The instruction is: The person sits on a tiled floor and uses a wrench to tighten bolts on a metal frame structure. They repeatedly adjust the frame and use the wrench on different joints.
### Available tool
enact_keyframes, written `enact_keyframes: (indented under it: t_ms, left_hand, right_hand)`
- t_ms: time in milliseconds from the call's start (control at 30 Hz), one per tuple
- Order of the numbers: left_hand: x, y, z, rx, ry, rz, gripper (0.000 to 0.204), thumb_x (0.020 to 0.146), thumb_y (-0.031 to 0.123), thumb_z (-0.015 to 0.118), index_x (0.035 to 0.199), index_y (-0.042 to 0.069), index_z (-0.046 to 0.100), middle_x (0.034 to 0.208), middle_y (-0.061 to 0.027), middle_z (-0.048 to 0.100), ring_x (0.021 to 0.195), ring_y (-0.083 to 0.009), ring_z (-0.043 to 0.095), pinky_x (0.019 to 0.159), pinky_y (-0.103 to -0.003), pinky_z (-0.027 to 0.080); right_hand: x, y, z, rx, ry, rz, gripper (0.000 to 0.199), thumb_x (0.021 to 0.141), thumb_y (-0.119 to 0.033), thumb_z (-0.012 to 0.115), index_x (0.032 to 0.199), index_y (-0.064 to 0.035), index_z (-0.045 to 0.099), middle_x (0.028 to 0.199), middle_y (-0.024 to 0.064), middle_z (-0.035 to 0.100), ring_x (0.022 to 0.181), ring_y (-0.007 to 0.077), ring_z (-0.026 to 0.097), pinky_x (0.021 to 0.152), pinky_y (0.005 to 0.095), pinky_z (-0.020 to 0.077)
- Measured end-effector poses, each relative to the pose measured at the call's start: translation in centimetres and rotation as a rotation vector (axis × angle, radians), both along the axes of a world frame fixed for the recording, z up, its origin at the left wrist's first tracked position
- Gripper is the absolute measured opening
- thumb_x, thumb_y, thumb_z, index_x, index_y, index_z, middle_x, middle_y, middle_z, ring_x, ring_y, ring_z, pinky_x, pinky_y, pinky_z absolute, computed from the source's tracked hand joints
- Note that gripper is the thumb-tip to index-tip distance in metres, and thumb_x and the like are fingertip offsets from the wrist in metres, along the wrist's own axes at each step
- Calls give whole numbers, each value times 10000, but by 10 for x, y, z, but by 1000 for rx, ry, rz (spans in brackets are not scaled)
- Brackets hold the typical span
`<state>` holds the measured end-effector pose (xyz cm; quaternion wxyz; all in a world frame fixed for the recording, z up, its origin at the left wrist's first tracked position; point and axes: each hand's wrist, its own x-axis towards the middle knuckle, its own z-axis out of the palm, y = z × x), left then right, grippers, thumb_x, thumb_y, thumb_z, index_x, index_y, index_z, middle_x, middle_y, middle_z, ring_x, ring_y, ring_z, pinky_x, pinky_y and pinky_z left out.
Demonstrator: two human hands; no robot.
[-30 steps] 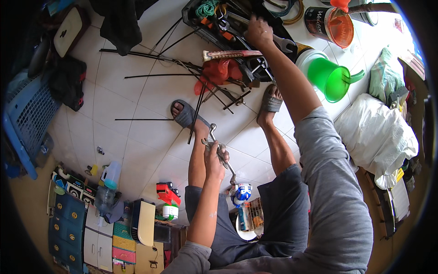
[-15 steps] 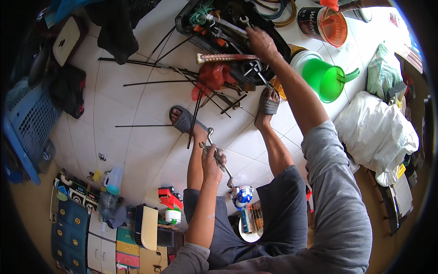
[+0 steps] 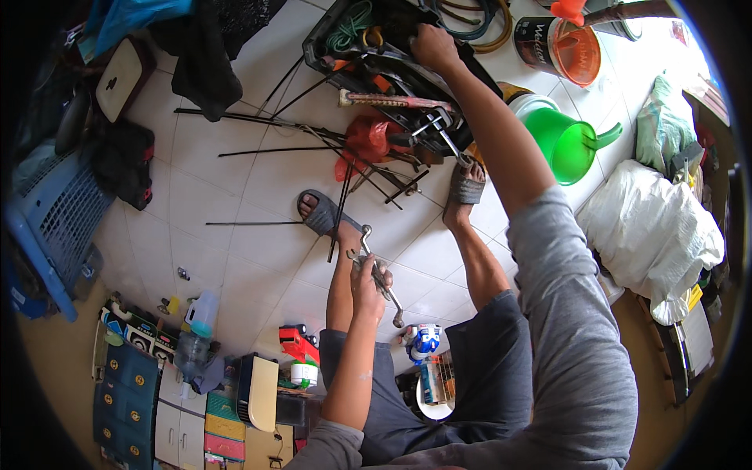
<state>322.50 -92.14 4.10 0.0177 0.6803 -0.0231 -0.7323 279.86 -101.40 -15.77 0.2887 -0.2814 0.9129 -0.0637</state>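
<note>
My left hand [image 3: 366, 283] is closed around a small bundle of metal wrenches, held above the floor between my shins. One is a long ring wrench [image 3: 396, 309] with offset ends; a shorter open-ended wrench [image 3: 354, 257] lies beside it. My right hand [image 3: 435, 50] reaches into the far part of a black toolbox [image 3: 317, 48], its fingers curled down. What the fingertips grip is hidden. Inside the box are a coil of green cord [image 3: 351, 27] and several metal tools. A hammer-like tool with a worn red-and-white handle [image 3: 392, 99] lies across its near side.
Thin black rods [image 3: 258, 150] and a red plastic bag [image 3: 366, 141] lie on the tiles before the box. To the right stand a green dipper [image 3: 560, 145], an orange-stained paint bucket [image 3: 576, 51] and a white sack [image 3: 650, 231]. A blue-and-white toy [image 3: 423, 341] sits between my legs.
My right hand has moved away from me, deeper into the toolbox. The long silver tool beside it no longer shows in the same place. My left hand still holds the wrenches.
</note>
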Motion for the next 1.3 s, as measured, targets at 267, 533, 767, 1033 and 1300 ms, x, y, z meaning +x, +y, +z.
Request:
enact_keyframes:
  t_ms: [267, 533, 767, 1033, 1300]
  left_hand:
    - [1, -9, 5, -63, -65, 36, 188, 972, 245, 627, 903, 145, 484, 682, -15, 522, 530, -158, 531, 479, -272, 397]
    - [-7, -21, 8, -56, -28, 13, 150, 981, 222, 608, 926, 128, 505, 693, -11, 510, 559, -143, 518, 496, -268, 399]
    - [-4, -16, 10, -76, 1, 13, 113, 998, 192, 564, 946, 126, 490, 709, -12, 507, 567, -121, 512, 488, -255, 418]
    - [-1, -2, -1, -65, -20, -6, 133, 982, 206, 594, 924, 140, 494, 687, -14, 521, 531, -131, 518, 467, -257, 412]
    - [0, -2, 4, -65, -12, -26, 153, 973, 235, 615, 910, 148, 506, 688, -12, 527, 528, -142, 533, 471, -263, 403]
  right_hand:
    - [5, -37, -55, -69, -330, -191, 526, 902, -468, 579, 1148, -15, 686, 1164, 241, 670, 1138, 401, 623, 963, 454, 502]
    - [-26, -13, -64, -199, -988, -461, 399, 1024, -396, 433, 1123, -26, 545, 705, 73, 537, 521, 185, 544, 432, 309, 462]
    - [44, 39, 57, -618, -1008, -900, 291, 1026, -349, 376, 1148, -101, 466, 809, 50, 496, 623, 140, 546, 515, 253, 449]
    - [102, 122, 82, -689, -746, -275, 750, 997, -381, 421, 1560, -31, 70, 998, 121, 591, 794, 201, 592, 735, 351, 503]
    - [132, 150, 126, -411, -454, 95, 467, 804, -30, 587, 1263, -109, 545, 1076, 178, 618, 969, 382, 640, 875, 436, 503]
